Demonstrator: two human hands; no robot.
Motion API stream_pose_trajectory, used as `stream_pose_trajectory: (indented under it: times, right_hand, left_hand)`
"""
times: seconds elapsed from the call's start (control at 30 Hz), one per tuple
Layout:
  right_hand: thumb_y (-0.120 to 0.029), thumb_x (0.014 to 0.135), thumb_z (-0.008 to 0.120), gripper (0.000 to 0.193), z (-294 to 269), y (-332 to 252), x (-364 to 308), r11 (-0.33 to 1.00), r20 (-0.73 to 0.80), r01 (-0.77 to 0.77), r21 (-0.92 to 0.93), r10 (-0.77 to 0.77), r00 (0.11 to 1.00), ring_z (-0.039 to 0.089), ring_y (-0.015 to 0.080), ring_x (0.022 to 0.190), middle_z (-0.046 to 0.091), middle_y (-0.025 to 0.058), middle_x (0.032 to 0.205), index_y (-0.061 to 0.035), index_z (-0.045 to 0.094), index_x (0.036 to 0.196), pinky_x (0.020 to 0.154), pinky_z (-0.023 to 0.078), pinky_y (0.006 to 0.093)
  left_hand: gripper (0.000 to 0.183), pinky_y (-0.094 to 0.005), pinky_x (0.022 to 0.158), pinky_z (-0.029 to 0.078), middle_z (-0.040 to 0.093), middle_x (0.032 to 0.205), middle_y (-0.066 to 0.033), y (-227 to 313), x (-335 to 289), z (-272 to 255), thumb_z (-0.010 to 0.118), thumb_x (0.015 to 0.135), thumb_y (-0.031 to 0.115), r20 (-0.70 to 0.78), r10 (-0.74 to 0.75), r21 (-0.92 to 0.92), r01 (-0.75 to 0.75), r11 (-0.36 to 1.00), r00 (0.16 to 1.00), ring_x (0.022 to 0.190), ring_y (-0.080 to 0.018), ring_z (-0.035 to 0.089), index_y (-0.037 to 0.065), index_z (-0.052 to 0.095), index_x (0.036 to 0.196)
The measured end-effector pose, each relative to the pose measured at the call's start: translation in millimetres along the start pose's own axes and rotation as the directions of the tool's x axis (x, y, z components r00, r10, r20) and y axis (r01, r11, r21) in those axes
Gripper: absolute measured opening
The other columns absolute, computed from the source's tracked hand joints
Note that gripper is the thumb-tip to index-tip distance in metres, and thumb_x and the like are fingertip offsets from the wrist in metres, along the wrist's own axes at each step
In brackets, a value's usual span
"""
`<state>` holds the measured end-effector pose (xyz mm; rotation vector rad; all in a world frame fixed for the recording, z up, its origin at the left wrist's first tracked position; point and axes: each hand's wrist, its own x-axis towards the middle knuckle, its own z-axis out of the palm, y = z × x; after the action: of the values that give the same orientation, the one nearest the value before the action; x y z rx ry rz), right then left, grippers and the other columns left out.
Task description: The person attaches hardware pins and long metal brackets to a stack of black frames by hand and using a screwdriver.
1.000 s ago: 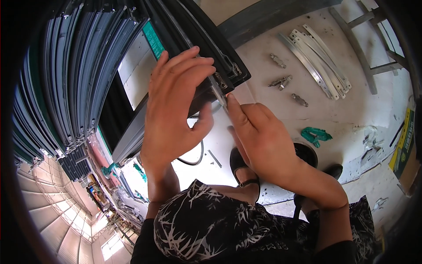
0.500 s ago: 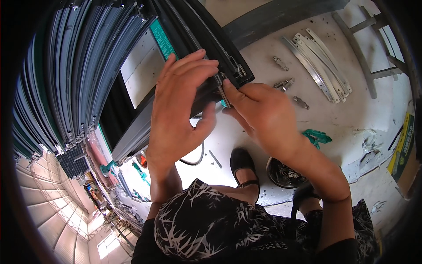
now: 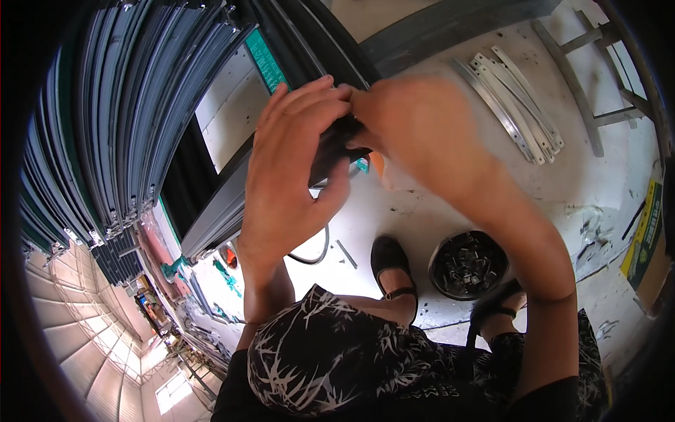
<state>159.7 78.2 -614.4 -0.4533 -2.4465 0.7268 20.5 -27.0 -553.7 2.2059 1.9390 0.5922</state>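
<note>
A black metal frame [image 3: 207, 214] with a green label [image 3: 264, 60] runs away from me at the upper middle. Across its near corner lies my left hand [image 3: 288, 155], fingers stretched out and thumb apart, pressing no separate object that I can see. Beside those fingertips, my right hand [image 3: 422, 123] is bent over the frame's corner and smeared by motion. Its fingers are pinched together; what is between them is hidden. Something orange [image 3: 378, 165] shows just below the right fingers, partly covered.
Dark metal profiles [image 3: 133, 105] are stacked at the left. A round black tub [image 3: 432, 267] of small metal parts stands by my feet. Silver strips [image 3: 517, 116] lie on the floor at right, near a grey metal rack [image 3: 569, 91] and a yellow-green box [image 3: 643, 239].
My right hand has moved up and over the frame's corner, hiding its end. The slim metal piece at its fingers no longer shows. My left hand has barely shifted.
</note>
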Motion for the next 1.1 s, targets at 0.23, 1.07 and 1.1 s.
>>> stream_pose_trajectory:
  times: [0.23, 1.07, 1.1]
  right_hand:
    - [-0.022, 0.070, 0.070, 0.022, -16, 9, -1, 0.992, -0.010, -0.080, 0.096, 0.081, 0.997, 0.062, 0.0298, 0.071, 0.062, 0.0123, 0.071, -0.0048, 0.064, 0.082, 0.062, 0.048, 0.0388]
    - [-0.025, 0.077, 0.059, 0.012, -141, 26, -212, 0.929, 0.787, -0.364, -0.071, 0.276, 0.552, 0.062, 0.0288, 0.078, 0.062, 0.0078, 0.078, -0.0128, 0.062, 0.077, 0.066, 0.050, 0.0425]
    - [-0.026, 0.077, 0.060, 0.014, -126, 31, -219, 0.940, 0.749, -0.340, 0.015, 0.215, 0.627, 0.062, 0.0295, 0.074, 0.061, 0.0077, 0.075, -0.0130, 0.061, 0.076, 0.062, 0.049, 0.0438]
  left_hand:
    - [0.046, -0.0478, 0.106, 0.031, 0.058, 0.115, -0.0130, -1, 1, 0, 0.064, 0.064, 0.000, -0.044, -0.013, -0.008, 0.013, 1.000, 0.999, 0.117, -0.0300, 0.051, 0.003, 0.056, 0.109]
    - [0.017, -0.0397, 0.094, 0.032, 0.057, 0.098, -0.0032, 31, 52, 18, 0.064, 0.067, 0.006, -0.124, -0.214, 0.482, 0.247, 0.840, 0.969, 0.104, -0.0226, 0.051, 0.009, 0.057, 0.083]
    - [0.018, -0.0394, 0.093, 0.033, 0.057, 0.097, -0.0029, 27, 57, 18, 0.065, 0.067, 0.006, -0.058, -0.245, 0.508, 0.240, 0.827, 0.968, 0.103, -0.0223, 0.051, 0.009, 0.057, 0.082]
